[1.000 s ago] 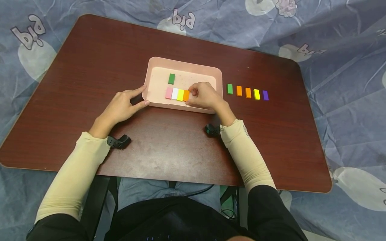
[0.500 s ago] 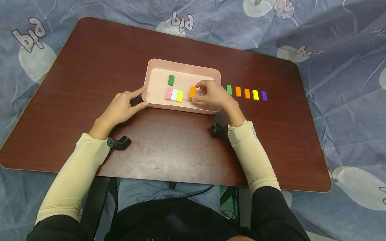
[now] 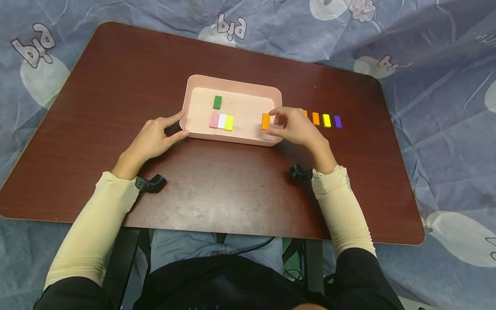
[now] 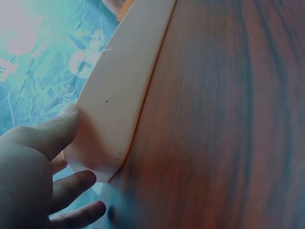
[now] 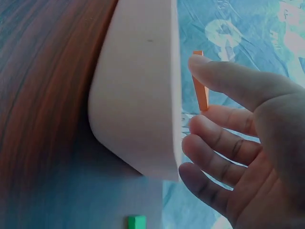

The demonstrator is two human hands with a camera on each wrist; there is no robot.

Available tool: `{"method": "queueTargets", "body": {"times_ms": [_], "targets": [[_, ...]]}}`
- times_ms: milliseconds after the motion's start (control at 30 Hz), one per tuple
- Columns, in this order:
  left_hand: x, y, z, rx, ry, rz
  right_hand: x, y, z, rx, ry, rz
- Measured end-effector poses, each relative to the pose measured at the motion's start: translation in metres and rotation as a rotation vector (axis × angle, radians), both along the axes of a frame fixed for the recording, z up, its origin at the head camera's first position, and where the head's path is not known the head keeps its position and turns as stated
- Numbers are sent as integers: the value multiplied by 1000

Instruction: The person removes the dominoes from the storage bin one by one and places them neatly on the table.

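My right hand [image 3: 296,125] pinches an orange block [image 3: 265,121] between thumb and fingertips, over the right end of the pink tray [image 3: 232,138]. In the right wrist view the orange block [image 5: 200,86] stands above the rim level, held at its two ends. My left hand [image 3: 152,137] touches the tray's near left corner, thumb along the front wall and the other fingers loosely extended. Inside the tray lie a pink block [image 3: 214,120], a white block [image 3: 222,121] and a yellow block [image 3: 229,123] side by side, with a green block [image 3: 218,102] behind them.
Right of the tray a row of blocks lies on the brown table [image 3: 232,189]: a green block [image 5: 137,222] hidden in the head view, a partly covered orange one, another orange block [image 3: 315,119], a yellow block [image 3: 327,121] and a purple block [image 3: 338,122].
My right hand has drawn the orange block away from beside the yellow one, rightward to the tray's right end. The left hand stays at the tray's corner.
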State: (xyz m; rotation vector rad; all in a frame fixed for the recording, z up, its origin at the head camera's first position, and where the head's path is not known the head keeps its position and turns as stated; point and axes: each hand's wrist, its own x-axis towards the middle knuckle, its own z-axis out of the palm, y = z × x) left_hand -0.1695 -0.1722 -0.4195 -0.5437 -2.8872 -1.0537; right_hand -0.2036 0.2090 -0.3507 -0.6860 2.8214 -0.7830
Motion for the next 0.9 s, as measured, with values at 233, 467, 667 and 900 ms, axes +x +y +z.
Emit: {"method": "queueTargets", "body": {"times_ms": [233,467,667,900], "targets": [[0,0,-1,-5,-4,5,7,23,2,22,37,-8],[2,0,-1,-3,-3,2,14,49,-8,7,47,-75],[1,-1,-1,2,6,-2,17,65,-16,36,-18,-154],[1,0,-2,10,-2,6,17,81,-23,78,-44,-157]]}}
